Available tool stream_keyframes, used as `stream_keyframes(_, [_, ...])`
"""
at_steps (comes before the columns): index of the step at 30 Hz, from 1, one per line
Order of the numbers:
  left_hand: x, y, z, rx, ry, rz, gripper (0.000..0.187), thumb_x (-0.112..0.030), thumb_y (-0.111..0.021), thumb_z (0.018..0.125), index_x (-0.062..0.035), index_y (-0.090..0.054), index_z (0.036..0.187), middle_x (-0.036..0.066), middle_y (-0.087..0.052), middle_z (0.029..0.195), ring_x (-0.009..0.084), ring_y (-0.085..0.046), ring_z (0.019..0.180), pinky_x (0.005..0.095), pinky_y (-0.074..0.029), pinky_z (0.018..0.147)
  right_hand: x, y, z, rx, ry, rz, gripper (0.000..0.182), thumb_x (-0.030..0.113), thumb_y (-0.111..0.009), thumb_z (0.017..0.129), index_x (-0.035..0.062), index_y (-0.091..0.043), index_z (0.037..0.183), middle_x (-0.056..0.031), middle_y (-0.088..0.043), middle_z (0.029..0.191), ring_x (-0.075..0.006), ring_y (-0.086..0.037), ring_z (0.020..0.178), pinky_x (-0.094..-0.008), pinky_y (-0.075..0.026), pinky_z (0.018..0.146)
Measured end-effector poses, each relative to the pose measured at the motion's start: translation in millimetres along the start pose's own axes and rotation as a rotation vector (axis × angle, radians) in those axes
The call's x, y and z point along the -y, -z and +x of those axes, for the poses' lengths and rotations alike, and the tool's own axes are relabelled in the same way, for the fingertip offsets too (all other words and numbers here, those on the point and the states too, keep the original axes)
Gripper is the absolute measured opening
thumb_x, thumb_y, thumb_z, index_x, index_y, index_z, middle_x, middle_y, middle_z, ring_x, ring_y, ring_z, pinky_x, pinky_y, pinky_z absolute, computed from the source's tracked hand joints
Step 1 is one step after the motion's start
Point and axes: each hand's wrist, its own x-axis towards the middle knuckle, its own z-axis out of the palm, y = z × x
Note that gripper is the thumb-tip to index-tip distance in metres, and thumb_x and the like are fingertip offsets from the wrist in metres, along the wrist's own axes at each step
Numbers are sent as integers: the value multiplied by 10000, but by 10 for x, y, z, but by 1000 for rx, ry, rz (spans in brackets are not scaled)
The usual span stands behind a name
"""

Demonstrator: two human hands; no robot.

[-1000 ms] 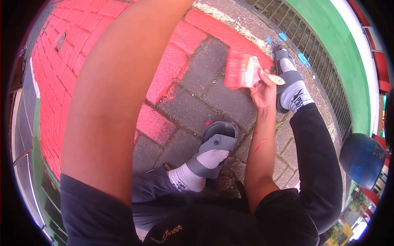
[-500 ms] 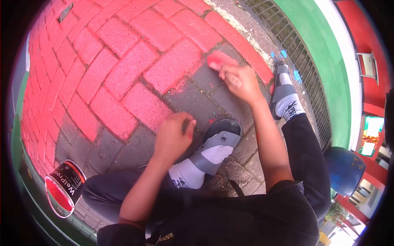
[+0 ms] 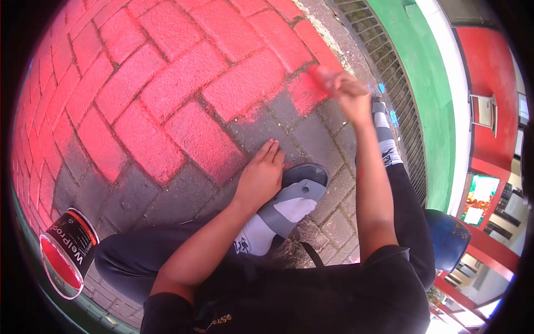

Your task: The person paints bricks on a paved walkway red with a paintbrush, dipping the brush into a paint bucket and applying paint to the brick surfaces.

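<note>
My right hand (image 3: 354,102) grips a paintbrush (image 3: 320,76), its red head smeared by motion over a freshly reddened paver near the drain side. Fingers extended, my left hand (image 3: 261,173) rests low at the bare grey pavers (image 3: 251,135), just beside the toe of my sandal (image 3: 297,195). Glossy red paint covers the herringbone pavers (image 3: 183,78) ahead and to the left. Between the painted part and my feet, several pavers stay grey, some with patchy red edges.
A black paint tin (image 3: 71,236) with red paint inside stands at the lower left, by my knee. Along the right run a metal drain grate (image 3: 384,53) and a green wall base (image 3: 428,67). A blue rounded object (image 3: 448,239) sits behind my right leg.
The brush has moved right and slightly forward, and red now covers more of the paver beneath it. My left hand has shifted right, its curled fingers straightening toward the ground.
</note>
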Motion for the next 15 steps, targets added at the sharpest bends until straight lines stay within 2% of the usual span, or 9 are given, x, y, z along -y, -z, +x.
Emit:
stream_keyframes(1, [-11, -14, 0, 1, -1, 20, 276, -109, -580, 924, 55, -614, 1143, 269, -585, 1365, 366, -516, 1345, 414, -430, 1121, -326, -217, -142, 39, 115, -35, 213, -15, -727, 826, 58, -550, 731, -16, -673, 768, -154, -678, 777, -332, -537, 703])
stream_keyframes(2, [-13, -18, 4, -4, 0, 11, 276, -109, -580, 924, 55, -614, 1143, 269, -585, 1365, 366, -516, 1345, 414, -430, 1121, -14, -237, -280, 145, 128, -327, 212, -41, -709, 826, 38, -544, 720, -64, -694, 777, -190, -733, 904, -347, -557, 755])
stream_keyframes(4, [-7, -12, 1, 21, -6, 38, 266, -109, -579, 922, 63, -615, 1122, 278, -585, 1359, 363, -504, 1361, 412, -431, 1122, 469, -241, -393, 263, 84, -267, 208, -87, -693, 818, 15, -541, 718, -106, -701, 823, -227, -742, 980, -364, -567, 783])
stream_keyframes(7, [-20, 2, -5, -3, 4, -11, 249, -106, -579, 921, 64, -618, 1099, 275, -594, 1347, 361, -509, 1355, 410, -433, 1120, 432, -111, -363, 126, 132, -24, 202, -118, -682, 805, 7, -544, 728, -107, -706, 847, -240, -741, 953, -356, -568, 778])
stream_keyframes(10, [-20, -12, -13, -25, -12, 9, 238, -111, -585, 920, 61, -623, 1080, 269, -603, 1334, 362, -518, 1343, 410, -442, 1110, 73, -56, -187, -30, 121, -274, 212, -136, -686, 781, -1, -529, 735, -102, -710, 859, -237, -737, 955, -352, -564, 787])
stream_keyframes(11, [-19, -18, -16, -31, -17, 6, 238, -111, -585, 920, 61, -623, 1080, 269, -603, 1334, 362, -518, 1343, 410, -442, 1110, -194, -166, -259, -12, 187, -337, 162, -91, -688, 788, 8, -561, 769, -117, -708, 889, -270, -737, 948, -339, -555, 801])
stream_keyframes(12, [-4, -25, -14, -19, -13, 1, 260, -106, -595, 910, 64, -629, 1105, 279, -602, 1328, 372, -526, 1329, 414, -444, 1104, -71, -274, -394, 111, -41, -461, 123, -28, -687, 793, 31, -580, 780, -132, -707, 910, -316, -728, 947, -328, -546, 809])
stream_keyframes(14, [10, -4, 4, -17, -4, -3, 285, -101, -606, 900, 67, -634, 1129, 289, -601, 1322, 382, -533, 1314, 418, -446, 1098, 199, -451, -599, 83, 177, -472, 98, 27, -680, 809, 52, -588, 781, -140, -707, 910, -352, -718, 923, -330, -549, 777])
stream_keyframes(15, [0, -2, 4, -18, 3, -6, 240, -107, -598, 910, 60, -632, 1078, 279, -607, 1318, 374, -534, 1320, 416, -452, 1095, 290, -408, -569, 127, 159, -429, 109, 14, -680, 804, 48, -581, 775, -140, -710, 913, -347, -720, 905, -332, -551, 767])
